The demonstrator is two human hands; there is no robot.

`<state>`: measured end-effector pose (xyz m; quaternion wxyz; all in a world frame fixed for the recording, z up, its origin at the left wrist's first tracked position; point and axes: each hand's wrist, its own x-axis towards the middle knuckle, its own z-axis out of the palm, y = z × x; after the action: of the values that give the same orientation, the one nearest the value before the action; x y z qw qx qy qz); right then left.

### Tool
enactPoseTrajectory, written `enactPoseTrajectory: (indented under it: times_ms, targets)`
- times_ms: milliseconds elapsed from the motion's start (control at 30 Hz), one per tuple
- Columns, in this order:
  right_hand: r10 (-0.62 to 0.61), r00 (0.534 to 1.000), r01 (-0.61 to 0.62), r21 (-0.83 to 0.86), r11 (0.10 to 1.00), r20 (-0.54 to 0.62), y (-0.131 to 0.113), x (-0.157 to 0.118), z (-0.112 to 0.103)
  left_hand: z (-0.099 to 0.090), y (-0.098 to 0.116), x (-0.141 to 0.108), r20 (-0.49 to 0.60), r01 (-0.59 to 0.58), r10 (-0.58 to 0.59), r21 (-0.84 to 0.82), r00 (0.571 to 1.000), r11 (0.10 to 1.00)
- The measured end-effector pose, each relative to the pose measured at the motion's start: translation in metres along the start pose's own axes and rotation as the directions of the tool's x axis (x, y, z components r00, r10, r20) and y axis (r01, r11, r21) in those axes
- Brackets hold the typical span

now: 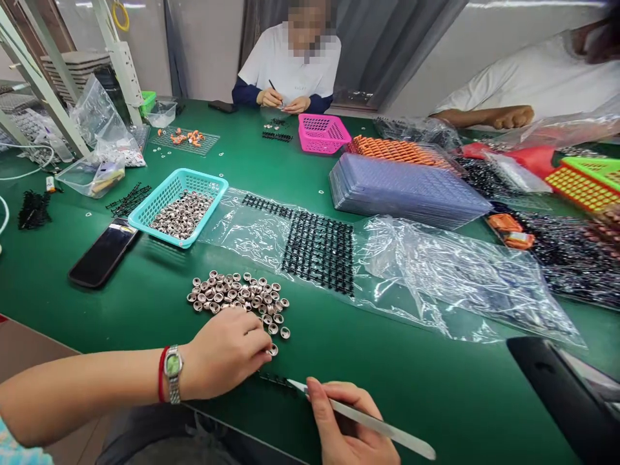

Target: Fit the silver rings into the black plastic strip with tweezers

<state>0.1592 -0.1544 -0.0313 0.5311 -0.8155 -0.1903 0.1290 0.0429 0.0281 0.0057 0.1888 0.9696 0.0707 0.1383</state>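
Observation:
My left hand (231,352), with a watch (173,365) at its wrist, has its fingers curled together. At their tips is a small round metal cap (274,349). Just beyond the knuckles lies a loose pile of the same metal caps (232,292) on the green table. My right hand (351,426) is closed around metal tweezers (382,426), whose tip points left. The tip meets a short black plastic strip (276,379) lying flat near the table's front edge. Part of this strip is hidden behind my left fingers.
A blue basket (140,219) of metal caps and a phone (103,255) are at left. Black strips (320,252) lie in rows on plastic film (402,303). Clear trays (402,187) are stacked behind. A dark object (557,394) stands at right. Two people sit across.

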Motion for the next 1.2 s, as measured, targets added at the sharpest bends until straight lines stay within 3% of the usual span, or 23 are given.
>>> enactPoseTrajectory:
  times_ms: [100, 167, 433, 667, 900, 1100, 1200]
  targets:
    - [-0.101, 0.994, 0.102, -0.02, 0.995, 0.052, 0.013, 0.005, -0.004, 0.006, 0.016, -0.019, -0.038, -0.11, 0.106, -0.118, 0.994, 0.987]
    - [-0.148, 0.987, 0.15, -0.028, 0.988, 0.064, 0.019, 0.007, -0.007, 0.012, 0.022, -0.029, -0.057, -0.127, 0.118, -0.195, 0.991, 0.973]
    - [-0.206, 0.976, 0.208, -0.028, 0.978, 0.067, 0.014, 0.007, -0.009, 0.017, 0.02, -0.033, 0.1, 0.028, 0.012, -0.389, 0.995, 0.921]
    - [-0.203, 0.97, 0.191, 0.099, 0.977, 0.137, 0.006, 0.009, -0.009, 0.012, 0.022, -0.031, 0.134, 0.061, -0.007, -0.403, 0.991, 0.913]
    - [-0.08, 0.993, 0.066, 0.152, 0.986, 0.087, 0.016, 0.013, -0.012, 0.01, 0.016, -0.025, 0.123, 0.061, -0.011, -0.413, 0.992, 0.909]
    - [-0.04, 0.998, 0.029, 0.211, 0.977, 0.049, 0.021, 0.011, -0.014, 0.008, 0.017, -0.027, -0.033, -0.005, -0.01, -0.418, 0.999, 0.908]
    - [-0.051, 0.999, 0.044, 0.281, 0.959, 0.018, 0.015, 0.011, -0.011, 0.008, 0.026, -0.031, -0.049, 0.119, -0.173, -0.549, 0.984, 0.828]
